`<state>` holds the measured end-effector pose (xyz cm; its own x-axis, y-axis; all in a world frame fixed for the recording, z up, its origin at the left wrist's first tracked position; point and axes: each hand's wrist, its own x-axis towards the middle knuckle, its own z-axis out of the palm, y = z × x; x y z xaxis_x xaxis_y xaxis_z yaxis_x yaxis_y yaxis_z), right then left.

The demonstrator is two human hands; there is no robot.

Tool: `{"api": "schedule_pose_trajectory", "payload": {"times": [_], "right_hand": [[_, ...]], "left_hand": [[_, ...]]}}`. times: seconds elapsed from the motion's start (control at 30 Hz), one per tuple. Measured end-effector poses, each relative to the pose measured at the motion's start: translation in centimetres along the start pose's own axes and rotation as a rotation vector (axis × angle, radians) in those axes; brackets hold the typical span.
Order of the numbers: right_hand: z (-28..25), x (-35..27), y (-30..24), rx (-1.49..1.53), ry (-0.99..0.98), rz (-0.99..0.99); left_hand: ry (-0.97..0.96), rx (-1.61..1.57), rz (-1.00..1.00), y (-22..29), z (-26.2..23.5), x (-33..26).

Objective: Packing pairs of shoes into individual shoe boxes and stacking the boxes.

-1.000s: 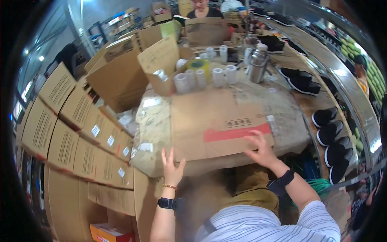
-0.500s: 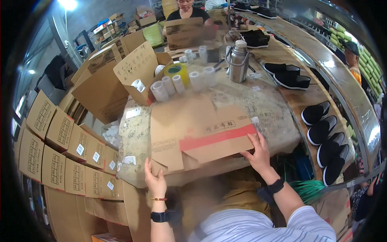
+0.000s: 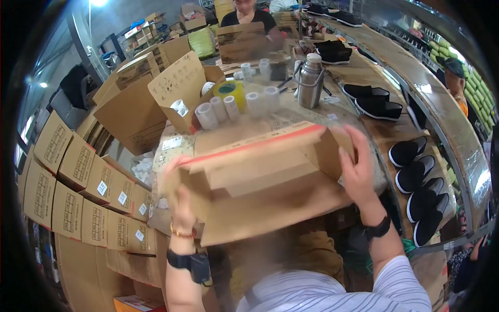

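Brown cardboard, folded out into a shallow carton [image 3: 275, 213], spans the gap between the person's two hands, over the near edge of the tabletop [image 3: 347, 110]. It tilts so that its hollow inside faces the person, one broad flap hanging toward the lap and a red stripe [image 3: 254, 145] running along the far edge; whether its underside touches the tabletop, I cannot tell. The left hand [image 3: 182, 205] clasps the left end, fingers bent around the panel, though blur hides how firmly they press. At the other end the right hand [image 3: 361, 174] pinches the side panel, thumb set apart from the longer fingers. To my eye it should prove light, stiff across each flat panel but floppy at the creases, dry rather than slippery, and easy to dent at a corner. The short end walls look the best hold, gripped evenly, since a loose flap would swing and let the shape skew. Beyond it stand white rolls [image 3: 208, 115], a yellow tape roll [image 3: 228, 92] and a steel flask [image 3: 310, 86]; black shoes [image 3: 423, 192] line the shelf to the right.
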<state>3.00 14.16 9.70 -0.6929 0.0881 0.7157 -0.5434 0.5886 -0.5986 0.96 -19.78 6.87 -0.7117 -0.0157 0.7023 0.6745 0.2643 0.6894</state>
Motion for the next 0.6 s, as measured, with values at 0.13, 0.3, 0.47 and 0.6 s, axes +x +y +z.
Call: {"api": "schedule_pose_trajectory", "payload": {"times": [0.13, 0.3, 0.47, 0.6], "right_hand": [[1.0, 2.8, -2.6, -0.122, -0.031, -0.360], [8.7, 1.4, 2.8, -0.008, -0.316, -0.229], [9.2, 1.7, 3.1, 0.197, -0.324, 0.037], [6.5, 1.9, 3.7, 0.020, 0.013, -0.347]], "left_hand": [[-0.043, -0.083, -0.325, -7.4, -0.1, 1.5], [-0.184, -0.382, -0.635, -7.6, -0.4, 2.4], [-0.266, 0.569, -0.385, -4.8, 3.1, 2.1], [-0.344, 0.553, -0.471, -3.8, 3.3, 3.0]]}}
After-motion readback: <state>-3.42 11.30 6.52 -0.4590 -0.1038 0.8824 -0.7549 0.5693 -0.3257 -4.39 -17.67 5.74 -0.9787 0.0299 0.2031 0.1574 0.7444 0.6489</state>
